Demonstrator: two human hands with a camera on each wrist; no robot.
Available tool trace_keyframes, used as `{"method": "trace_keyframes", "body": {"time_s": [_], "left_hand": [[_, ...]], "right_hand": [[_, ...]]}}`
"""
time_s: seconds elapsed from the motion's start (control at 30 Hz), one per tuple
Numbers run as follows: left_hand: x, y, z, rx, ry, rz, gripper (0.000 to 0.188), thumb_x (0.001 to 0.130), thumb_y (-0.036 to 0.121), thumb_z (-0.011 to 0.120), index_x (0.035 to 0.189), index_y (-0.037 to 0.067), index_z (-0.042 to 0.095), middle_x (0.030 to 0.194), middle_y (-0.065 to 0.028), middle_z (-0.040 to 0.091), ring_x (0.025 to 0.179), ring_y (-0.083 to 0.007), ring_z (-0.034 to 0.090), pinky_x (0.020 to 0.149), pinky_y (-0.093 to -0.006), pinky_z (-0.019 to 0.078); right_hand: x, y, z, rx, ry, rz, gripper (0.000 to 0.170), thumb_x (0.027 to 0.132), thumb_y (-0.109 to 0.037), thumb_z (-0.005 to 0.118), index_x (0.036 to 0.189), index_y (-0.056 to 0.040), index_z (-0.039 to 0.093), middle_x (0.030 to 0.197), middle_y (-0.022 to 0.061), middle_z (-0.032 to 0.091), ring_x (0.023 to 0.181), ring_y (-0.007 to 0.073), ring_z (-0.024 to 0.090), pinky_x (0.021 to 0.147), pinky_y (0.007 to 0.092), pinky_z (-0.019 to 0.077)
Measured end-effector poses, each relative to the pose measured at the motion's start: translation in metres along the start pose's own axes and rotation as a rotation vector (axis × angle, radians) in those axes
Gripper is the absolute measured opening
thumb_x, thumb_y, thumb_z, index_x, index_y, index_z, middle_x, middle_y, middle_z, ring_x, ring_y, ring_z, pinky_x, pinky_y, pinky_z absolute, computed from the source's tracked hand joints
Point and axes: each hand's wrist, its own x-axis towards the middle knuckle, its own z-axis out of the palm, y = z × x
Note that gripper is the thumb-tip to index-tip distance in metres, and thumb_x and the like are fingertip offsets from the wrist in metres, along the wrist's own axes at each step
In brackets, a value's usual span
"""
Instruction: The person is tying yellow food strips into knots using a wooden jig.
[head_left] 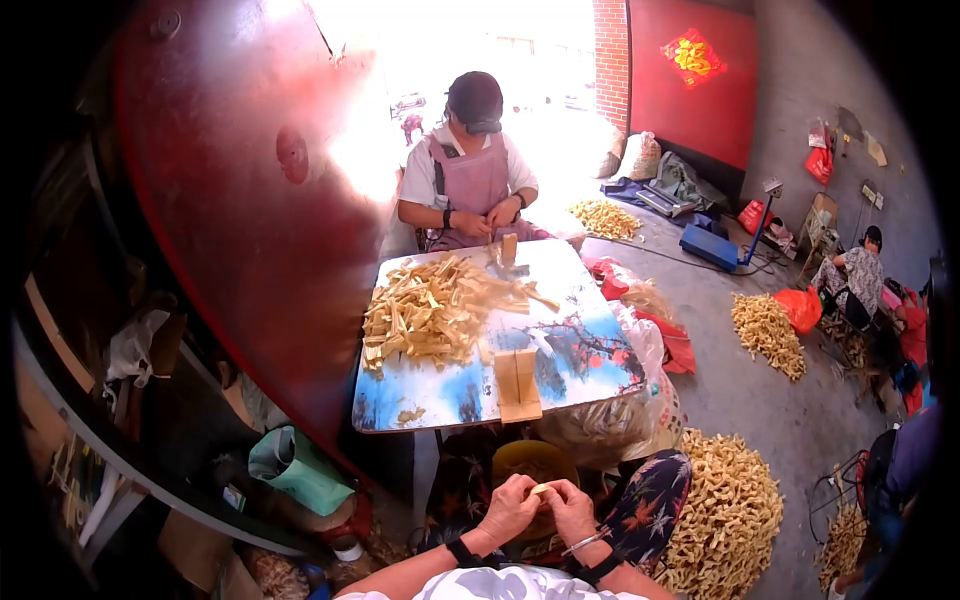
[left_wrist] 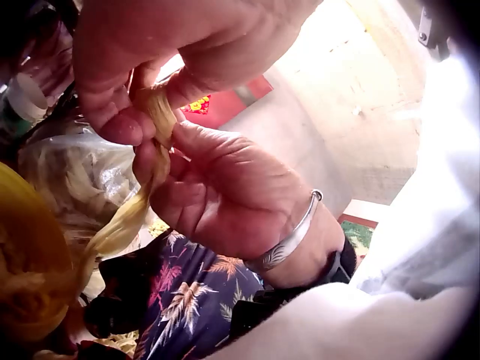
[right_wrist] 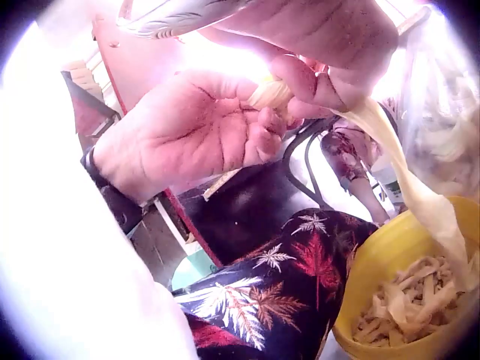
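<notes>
Both hands meet above the lap, pinching a pale yellow strip (head_left: 541,489) between their fingertips. The left hand (head_left: 508,512) holds one side of its folded, twisted part; in the left wrist view this hand (left_wrist: 187,45) is at the top. The right hand (head_left: 574,515), with a silver bangle at its wrist, grips the other side, fingers curled. In the right wrist view, the strip's loose tail (right_wrist: 409,184) hangs from the right hand (right_wrist: 330,52) over a yellow bucket (right_wrist: 352,289) with short pale pieces inside. Fingers hide part of the folded section.
A table (head_left: 590,370) ahead bears a heap of strips (head_left: 425,310) and a wooden block (head_left: 517,385). Across it sits another person (head_left: 470,180). A large pile of knotted pieces (head_left: 725,510) lies on the floor at the right, a green container (head_left: 300,470) at the left.
</notes>
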Motion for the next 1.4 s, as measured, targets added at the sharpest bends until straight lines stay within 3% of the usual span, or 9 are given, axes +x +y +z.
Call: {"method": "trace_keyframes", "body": {"time_s": [0.23, 0.33, 0.5, 0.73, 0.9, 1.0, 1.1, 1.23, 1.4], "left_hand": [[-0.001, -0.012, 0.005, -0.141, -0.007, -0.237, 0.01, 0.082, 0.007, 0.061, 0.088, 0.0, 0.06, 0.089, -0.0197, 0.064, 0.083, -0.036, 0.063, 0.075, -0.0422, 0.0516], [0.004, -0.015, 0.001, -0.178, -0.101, -0.368, 0.011, 0.081, 0.007, 0.061, 0.09, 0.0, 0.062, 0.085, -0.018, 0.067, 0.077, -0.0322, 0.066, 0.073, -0.0401, 0.0533], [-0.001, -0.006, -0.013, -0.628, -0.148, -0.47, 0.017, 0.092, 0.017, 0.066, 0.097, 0.001, 0.065, 0.073, -0.0033, 0.066, 0.066, -0.005, 0.06, 0.059, -0.0222, 0.0503], [0.004, 0.013, -0.025, -0.137, 0.077, 0.044, 0.005, 0.083, 0.003, 0.066, 0.087, -0.001, 0.065, 0.081, -0.0173, 0.065, 0.073, -0.0312, 0.067, 0.065, -0.0353, 0.0521], [0.029, 0.009, -0.056, 0.004, 0.122, 0.18, 0.002, 0.079, -0.003, 0.063, 0.08, -0.003, 0.062, 0.074, -0.0166, 0.06, 0.067, -0.0261, 0.063, 0.063, -0.0337, 0.05], [0.027, 0.0, -0.057, -0.241, 0.041, -0.165, 0.004, 0.086, -0.001, 0.063, 0.083, 0.001, 0.065, 0.075, -0.0042, 0.064, 0.066, -0.0104, 0.06, 0.059, -0.0262, 0.0481], [0.018, -0.017, -0.045, -1.148, -0.086, -0.475, 0.021, 0.094, 0.007, 0.062, 0.115, 0.003, 0.061, 0.098, -0.0063, 0.068, 0.084, -0.013, 0.063, 0.075, -0.0263, 0.0515], [0.003, 0.005, -0.027, -1.302, -0.151, -0.501, 0.025, 0.094, 0.011, 0.063, 0.118, 0.003, 0.06, 0.11, -0.0081, 0.066, 0.101, -0.0182, 0.064, 0.092, -0.0321, 0.05], [0.008, -0.001, -0.026, -1.131, -0.197, -0.513, 0.025, 0.095, 0.014, 0.062, 0.117, 0.002, 0.061, 0.107, -0.0059, 0.066, 0.096, -0.0148, 0.063, 0.087, -0.0298, 0.0509]], "right_hand": [[-0.001, 0.006, 0.012, 0.465, -0.003, -0.05, 0.017, 0.092, -0.011, 0.066, 0.108, -0.007, 0.06, 0.085, -0.0002, 0.064, 0.071, 0.0066, 0.059, 0.061, 0.0207, 0.049], [0.001, 0.002, -0.007, 0.767, -0.295, 0.304, 0.02, 0.093, -0.009, 0.064, 0.111, -0.0096, 0.055, 0.084, -0.0018, 0.061, 0.063, 0.0037, 0.051, 0.053, 0.0183, 0.0404], [0.009, -0.004, -0.003, 0.588, -0.062, 0.216, 0.018, 0.093, -0.012, 0.066, 0.108, -0.0094, 0.056, 0.081, -0.0029, 0.061, 0.06, 0.0034, 0.048, 0.051, 0.0173, 0.0368], [0.004, -0.032, -0.002, 0.354, -0.133, 0.079, 0.021, 0.093, -0.013, 0.066, 0.112, -0.0059, 0.057, 0.084, -0.0003, 0.064, 0.064, 0.0034, 0.056, 0.052, 0.0189, 0.0455], [-0.001, -0.05, -0.012, 0.185, -0.08, -0.063, 0.005, 0.091, -0.003, 0.062, 0.095, -0.0013, 0.065, 0.068, 0.0019, 0.062, 0.051, 0.0065, 0.055, 0.047, 0.0225, 0.0453], [-0.008, -0.05, -0.009, 0.124, -0.011, -0.123, 0.005, 0.09, -0.003, 0.062, 0.093, -0.0007, 0.065, 0.069, 0.0032, 0.062, 0.053, 0.0073, 0.058, 0.048, 0.0228, 0.0461], [-0.009, -0.048, 0.001, 0.17, 0.102, -0.092, 0.006, 0.087, 0.0, 0.064, 0.093, -0.0015, 0.063, 0.081, 0.0044, 0.063, 0.061, 0.0103, 0.062, 0.053, 0.0239, 0.0507], [-0.009, -0.042, 0.008, -0.092, 0.156, -0.4, 0.009, 0.085, -0.002, 0.067, 0.092, -0.0024, 0.062, 0.082, 0.0101, 0.062, 0.069, 0.0229, 0.064, 0.061, 0.031, 0.0517], [0.001, -0.037, 0.002, -0.067, 0.101, -0.329, 0.013, 0.087, -0.01, 0.067, 0.097, -0.0029, 0.064, 0.086, 0.0126, 0.063, 0.075, 0.0281, 0.065, 0.067, 0.0339, 0.0518]]}}
